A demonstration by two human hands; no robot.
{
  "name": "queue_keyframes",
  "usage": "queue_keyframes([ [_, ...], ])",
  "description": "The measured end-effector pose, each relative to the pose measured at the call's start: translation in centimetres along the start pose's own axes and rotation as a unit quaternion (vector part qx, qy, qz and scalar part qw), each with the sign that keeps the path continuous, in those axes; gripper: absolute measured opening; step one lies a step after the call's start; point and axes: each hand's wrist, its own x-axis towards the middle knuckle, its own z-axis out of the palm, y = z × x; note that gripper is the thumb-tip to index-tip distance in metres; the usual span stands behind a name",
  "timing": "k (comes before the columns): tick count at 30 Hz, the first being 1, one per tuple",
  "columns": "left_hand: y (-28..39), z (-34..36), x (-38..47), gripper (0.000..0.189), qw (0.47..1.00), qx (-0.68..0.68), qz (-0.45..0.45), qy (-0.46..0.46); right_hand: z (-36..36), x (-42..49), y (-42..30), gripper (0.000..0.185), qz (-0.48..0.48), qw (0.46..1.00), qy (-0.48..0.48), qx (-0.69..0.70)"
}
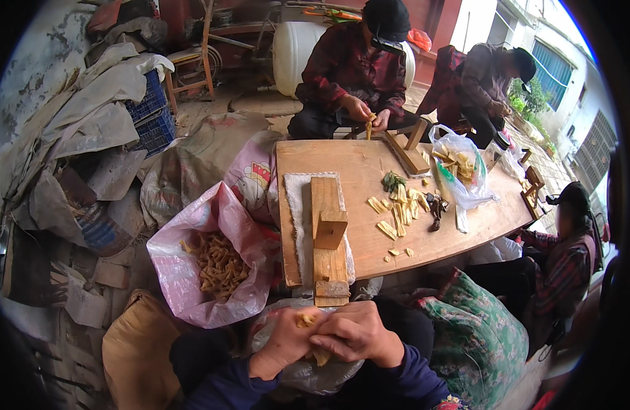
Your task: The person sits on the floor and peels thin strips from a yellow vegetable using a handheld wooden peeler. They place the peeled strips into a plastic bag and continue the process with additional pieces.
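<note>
Above my lap, my left hand (pixel 289 335) is closed around a yellowish dried strip (pixel 305 320), whose end shows at the top of the fist. My right hand (pixel 353 330) presses against the left, its fingers bent over the lower part of a pale yellow piece (pixel 321 355). Whether both ends belong to one piece is hidden by the fingers. Under both hands a clear plastic bag (pixel 315 376) lies across my lap. Just beyond my knuckles, a wooden block stand (pixel 327 266) rests on a white towel (pixel 300 205) at the table's near end.
Left of my hands stands an open pink woven sack (pixel 179 271) holding knotted dried pieces (pixel 222 264). On the wooden table (pixel 345 159) are loose yellow strips (pixel 402 212), dark dried bits (pixel 438 207), green leaves (pixel 393 181) and a plastic bag of strips (pixel 461 195). Several people sit around it.
</note>
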Motion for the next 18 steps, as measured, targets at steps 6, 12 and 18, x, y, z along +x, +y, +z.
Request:
queue_keyframes([
  [6,0.6,-1.1,-0.8,0.028,0.842,-0.206,-0.063,-0.494,-1.8,-1.2,1.4,0.014,0.140,0.971,0.120,0.154],
  [12,2.5,-2.0,1.1,0.033,0.904,0.223,0.360,-0.060,0.5,-1.5,0.7,0.025,0.408,0.871,0.004,0.272],
  [18,1.2,-3.4,1.2,0.031,0.821,0.361,0.442,-0.007,1.2,-2.2,1.3,0.021,0.477,0.684,0.012,0.551],
])
